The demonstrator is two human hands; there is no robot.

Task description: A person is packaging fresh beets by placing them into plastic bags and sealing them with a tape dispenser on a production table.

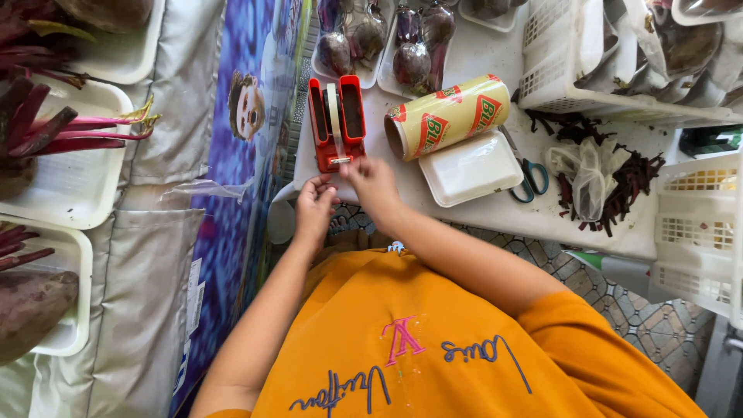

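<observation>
— Where is the tape dispenser (pixel 337 122) from where you stand?

— It sits at the near edge of your white table (pixel 495 217), a red one, with the roll of pale tape standing upright in the middle of it. Its cutting end faces you.

— And your hands?

— Both are at that near end. Your right hand (pixel 374 182) has its fingertips pinched together right below the cutter, though whether there is tape between them is too small to tell. Your left hand (pixel 315 203) is just beside it, curled, thumb and fingers close, touching or nearly touching the right. Neither hand grips the dispenser itself.

— What lies around it?

— Right of the dispenser you have a roll of cling film (pixel 447 116) lying on its side, and just near of that an empty white foam tray (pixel 472 167). Scissors (pixel 529 178) with blue-green handles lie right of the tray, then a crumpled clear bag (pixel 586 172) on dark red scraps. Beyond the dispenser, far side, trays of wrapped beetroots (pixel 412 60). Far right, a white basket (pixel 573 70). To your left, well apart, more foam trays hold red stalks (pixel 70 124).
</observation>
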